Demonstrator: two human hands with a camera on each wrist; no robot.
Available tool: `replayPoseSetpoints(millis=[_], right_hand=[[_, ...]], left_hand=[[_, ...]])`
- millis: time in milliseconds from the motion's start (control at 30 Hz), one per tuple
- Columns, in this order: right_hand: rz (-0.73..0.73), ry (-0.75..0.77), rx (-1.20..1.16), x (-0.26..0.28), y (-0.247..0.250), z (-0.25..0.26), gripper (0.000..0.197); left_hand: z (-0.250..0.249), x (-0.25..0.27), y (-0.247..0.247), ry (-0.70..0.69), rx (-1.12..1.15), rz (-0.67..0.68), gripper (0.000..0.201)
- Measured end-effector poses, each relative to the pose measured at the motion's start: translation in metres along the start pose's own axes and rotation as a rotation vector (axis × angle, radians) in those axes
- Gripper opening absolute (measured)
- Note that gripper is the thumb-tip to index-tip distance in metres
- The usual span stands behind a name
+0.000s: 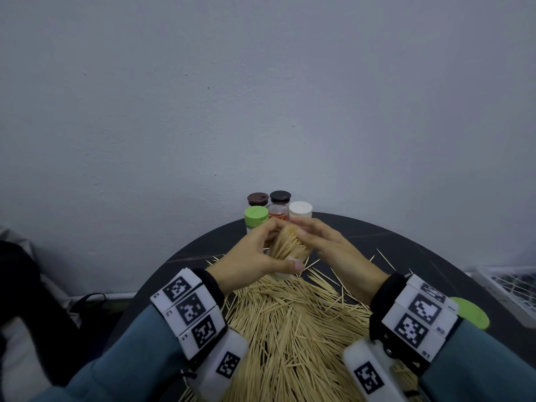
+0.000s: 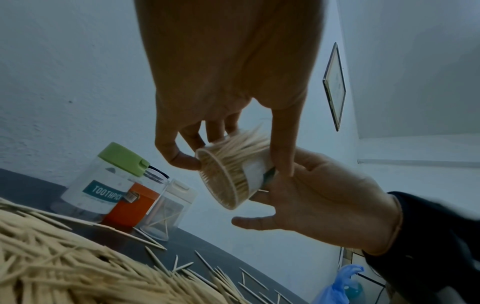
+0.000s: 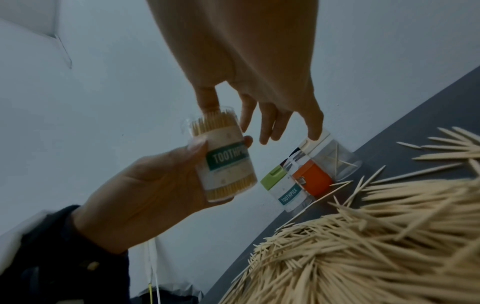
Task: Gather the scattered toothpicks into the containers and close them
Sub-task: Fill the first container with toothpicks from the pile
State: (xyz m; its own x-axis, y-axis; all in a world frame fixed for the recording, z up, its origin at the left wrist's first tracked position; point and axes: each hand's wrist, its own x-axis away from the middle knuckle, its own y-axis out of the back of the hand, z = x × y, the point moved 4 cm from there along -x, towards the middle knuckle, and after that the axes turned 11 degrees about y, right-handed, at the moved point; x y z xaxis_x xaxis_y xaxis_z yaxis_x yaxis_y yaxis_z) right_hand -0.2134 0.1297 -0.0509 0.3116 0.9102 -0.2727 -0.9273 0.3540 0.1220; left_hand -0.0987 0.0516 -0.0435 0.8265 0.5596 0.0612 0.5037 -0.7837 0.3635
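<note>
While my two hands crowd it, much of the clear container (image 1: 285,248) is hidden from above. My left hand (image 1: 255,258) wraps it, tilted, lifted off the table (image 1: 429,256). My right hand (image 1: 330,242), fingers straight, presses its packed toothpicks (image 3: 210,121). Beyond my fingers: five jars (image 1: 280,210). Below my wrists: a loose heap (image 1: 290,329), uncountable.

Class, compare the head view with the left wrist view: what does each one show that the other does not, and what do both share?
Only the head view shows the loose green lid lying by the right wrist, and the brown-lidded jar at the back. Only the left wrist view shows the framed picture on the wall and the blue bag below the table edge. Both show the left hand holding the open jar packed with toothpicks, the right hand at its mouth, the green-lidded jar and the toothpick pile.
</note>
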Motion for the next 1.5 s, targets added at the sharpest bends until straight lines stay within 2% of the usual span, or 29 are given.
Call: replayPoseSetpoints(millis=[100, 267, 400, 500, 600, 700, 767, 833, 967, 1100, 1233, 1500], right_hand=[[0.061, -0.036, 0.007, 0.002, -0.004, -0.005, 0.033], [-0.01, -0.012, 0.006, 0.001, 0.0, 0.002, 0.034], [0.008, -0.022, 0.036, 0.0, 0.002, -0.003, 0.039], [-0.026, -0.008, 0.046, 0.001, 0.006, 0.001, 0.031], [-0.069, 0.074, 0.07, 0.001, 0.011, 0.008, 0.021], [-0.077, 0.218, 0.27, 0.002, 0.009, 0.017, 0.009], [-0.06, 0.279, 0.491, 0.003, 0.008, 0.018, 0.013], [-0.035, 0.308, 0.647, 0.004, 0.006, 0.02, 0.011], [0.0, 0.337, 0.784, 0.004, 0.002, 0.021, 0.012], [-0.009, 0.368, 1.032, 0.007, 0.003, 0.027, 0.003], [0.046, 0.36, 1.1, 0.007, 0.002, 0.026, 0.006], [0.043, 0.393, 1.285, 0.005, 0.005, 0.028, 0.014]], left_hand=[[0.002, -0.002, 0.002, -0.018, 0.011, -0.003, 0.055], [0.001, -0.003, 0.003, -0.043, 0.011, 0.016, 0.056], [-0.001, -0.002, 0.003, -0.07, -0.026, 0.013, 0.055], [0.001, -0.003, 0.005, -0.064, -0.003, -0.006, 0.056], [0.003, -0.004, 0.007, -0.042, -0.009, -0.03, 0.055], [0.005, -0.005, 0.009, -0.02, -0.028, -0.072, 0.055], [0.006, -0.005, 0.011, -0.015, -0.041, -0.098, 0.056], [0.006, -0.005, 0.012, -0.016, -0.054, -0.114, 0.056], [0.006, -0.005, 0.011, -0.019, -0.103, -0.124, 0.057], [0.007, -0.005, 0.007, -0.012, -0.152, -0.074, 0.056], [0.006, -0.004, 0.005, 0.001, -0.158, -0.059, 0.055], [0.009, -0.004, 0.01, 0.034, -0.15, -0.106, 0.056]])
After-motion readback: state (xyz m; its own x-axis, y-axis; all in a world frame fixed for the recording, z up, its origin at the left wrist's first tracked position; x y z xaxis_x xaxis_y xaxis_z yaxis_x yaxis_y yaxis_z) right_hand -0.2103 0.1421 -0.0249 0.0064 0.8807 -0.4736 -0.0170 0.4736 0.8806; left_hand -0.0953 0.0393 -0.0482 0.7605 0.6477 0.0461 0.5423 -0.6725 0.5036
